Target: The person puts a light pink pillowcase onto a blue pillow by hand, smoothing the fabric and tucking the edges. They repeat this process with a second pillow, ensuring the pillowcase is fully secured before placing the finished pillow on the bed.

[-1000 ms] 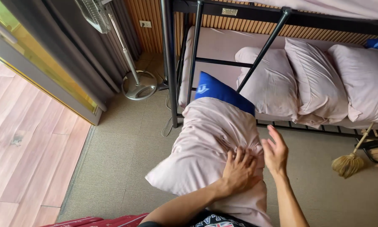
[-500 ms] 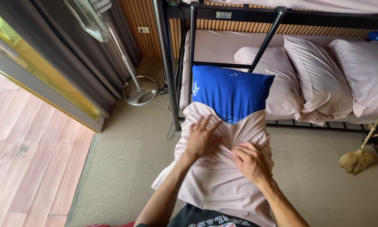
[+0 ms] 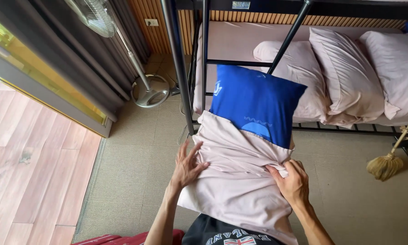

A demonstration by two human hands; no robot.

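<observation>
Pillowcase, pale pink, sits half-on the blue pillow at person's front by the bunk bed, L hand flat w/ fingers apart, R hand clamped on bunched edge; mid-sleeving, next likely needs pulling fabric up.

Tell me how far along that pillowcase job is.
Done: three cased pillows lie on the lower bunk. In hand: the pale pink pillowcase covers only part of the blue pillow; the left hand presses it and the right hand grips bunched fabric. Left: the blue top half is bare.
</observation>
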